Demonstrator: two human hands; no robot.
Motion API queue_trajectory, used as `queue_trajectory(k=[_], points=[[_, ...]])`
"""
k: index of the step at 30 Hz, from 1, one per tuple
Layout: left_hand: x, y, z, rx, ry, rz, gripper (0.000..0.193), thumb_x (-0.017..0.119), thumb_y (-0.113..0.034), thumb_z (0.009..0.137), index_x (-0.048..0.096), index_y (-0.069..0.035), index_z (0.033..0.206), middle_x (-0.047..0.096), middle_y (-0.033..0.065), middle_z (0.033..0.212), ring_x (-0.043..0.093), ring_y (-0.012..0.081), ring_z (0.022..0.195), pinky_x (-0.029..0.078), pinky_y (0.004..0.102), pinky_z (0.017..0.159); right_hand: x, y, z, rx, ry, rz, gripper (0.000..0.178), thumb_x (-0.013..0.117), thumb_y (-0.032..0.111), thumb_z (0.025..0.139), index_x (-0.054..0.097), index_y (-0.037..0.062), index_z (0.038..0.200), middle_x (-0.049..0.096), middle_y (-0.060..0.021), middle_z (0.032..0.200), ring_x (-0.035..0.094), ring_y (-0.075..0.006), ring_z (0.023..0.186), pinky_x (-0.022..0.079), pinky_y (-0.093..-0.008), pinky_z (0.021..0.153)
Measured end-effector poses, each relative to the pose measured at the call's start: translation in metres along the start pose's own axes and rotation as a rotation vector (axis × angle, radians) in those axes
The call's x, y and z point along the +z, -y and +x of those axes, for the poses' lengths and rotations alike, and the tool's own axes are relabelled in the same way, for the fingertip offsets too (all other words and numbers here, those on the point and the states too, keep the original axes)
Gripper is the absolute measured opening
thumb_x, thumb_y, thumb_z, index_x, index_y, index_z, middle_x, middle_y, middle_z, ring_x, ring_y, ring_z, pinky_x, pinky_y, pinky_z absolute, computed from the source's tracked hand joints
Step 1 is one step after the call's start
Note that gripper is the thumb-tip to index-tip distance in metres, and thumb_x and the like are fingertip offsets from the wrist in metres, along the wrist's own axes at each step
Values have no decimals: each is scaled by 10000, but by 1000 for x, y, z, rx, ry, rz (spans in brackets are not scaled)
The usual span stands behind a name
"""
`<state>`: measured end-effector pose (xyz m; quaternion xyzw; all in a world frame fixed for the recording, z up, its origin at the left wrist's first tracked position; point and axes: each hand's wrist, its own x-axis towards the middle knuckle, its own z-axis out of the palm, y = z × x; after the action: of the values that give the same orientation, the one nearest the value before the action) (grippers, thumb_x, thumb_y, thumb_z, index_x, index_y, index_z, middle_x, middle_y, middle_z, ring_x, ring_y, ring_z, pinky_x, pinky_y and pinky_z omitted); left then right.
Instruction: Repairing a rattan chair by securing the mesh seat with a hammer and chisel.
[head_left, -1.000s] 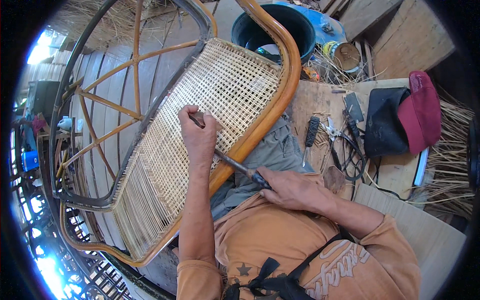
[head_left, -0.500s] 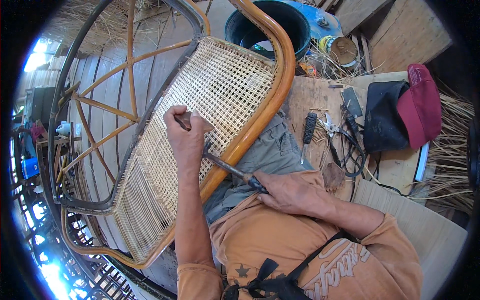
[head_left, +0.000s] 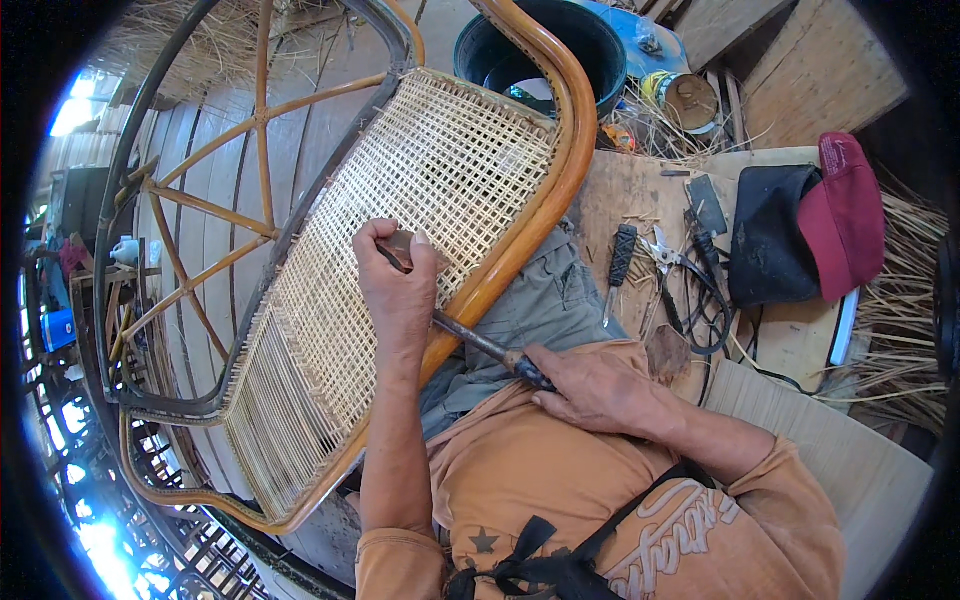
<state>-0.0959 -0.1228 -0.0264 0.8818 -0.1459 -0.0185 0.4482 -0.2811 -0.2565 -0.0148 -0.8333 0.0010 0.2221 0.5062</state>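
Note:
Across my lap lies a rattan chair frame [head_left: 567, 160] with an open-weave cane panel [head_left: 440, 140]. My left hand [head_left: 398, 285] is closed round a small flat brown piece [head_left: 403, 243], perhaps wood, held against the weave at mid-panel. My right hand [head_left: 600, 390] grips the dark handle of a hammer-like tool [head_left: 480, 343]. Its metal shaft crosses the rattan rail toward my left wrist, which hides its head. At the panel's lower left, the strands [head_left: 280, 425] run in one direction without cross weaving.
To the right, a board [head_left: 640, 190] carries a dark-handled pointed tool [head_left: 620, 260], pliers [head_left: 660, 250] and scissors [head_left: 710, 320]. Beyond them are a black pouch [head_left: 765, 235] and a maroon cap [head_left: 840, 220]. A dark bucket [head_left: 608, 60] stands behind the chair, beside a tin [head_left: 690, 100].
My left hand has moved right and slightly down over the weave with the brown piece. The tool in my right hand has shifted slightly right, and its head has gone behind my wrist.

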Motion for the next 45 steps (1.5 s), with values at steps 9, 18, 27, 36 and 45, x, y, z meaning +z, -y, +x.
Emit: queue_trajectory(k=[9, 18, 27, 36, 45], points=[[4, -14, 6, -107, 65, -17, 277, 615, -107, 844, 446, -37, 1051, 495, 40, 794, 493, 100, 645, 450, 260, 627, -4, -5, 2, -34, -84, -35, 406, 580, 203, 844, 396, 13, 1153, 608, -223, 812, 610, -398, 796, 485, -477, 698], [-43, 41, 27, -110, -230, -283, 254, 586, -57, 816, 455, -25, 1031, 478, 14, 799, 460, 75, 708, 423, 246, 657, -8, -3, -14, -56, 29, -97, 431, 596, 219, 822, 449, 60, 1196, 588, -196, 928, 576, -390, 910, 457, -434, 788], [-48, 53, 17, -164, -183, -202, 250, 566, -64, 805, 461, -39, 1030, 465, 0, 760, 443, 84, 665, 417, 252, 648, -23, 2, 3, 41, 35, -6, 477, 594, 225, 829, 432, 72, 1252, 585, -233, 872, 577, -427, 876, 455, -445, 757], [-27, 30, 50, -138, -81, -252, 266, 542, -28, 792, 426, -34, 1031, 492, 34, 662, 522, 114, 529, 463, 267, 524, -21, 7, 18, 87, 10, 198, 464, 594, 240, 836, 448, 59, 1238, 573, -214, 846, 581, -402, 820, 454, -421, 737], [-11, 39, 41, -68, -74, -150, 259, 542, -29, 798, 423, -31, 1028, 491, 46, 655, 556, 131, 512, 474, 283, 498, -11, 13, 25, 61, 112, 36, 454, 583, 246, 853, 437, 56, 1238, 585, -250, 883, 579, -428, 870, 450, -449, 760]])
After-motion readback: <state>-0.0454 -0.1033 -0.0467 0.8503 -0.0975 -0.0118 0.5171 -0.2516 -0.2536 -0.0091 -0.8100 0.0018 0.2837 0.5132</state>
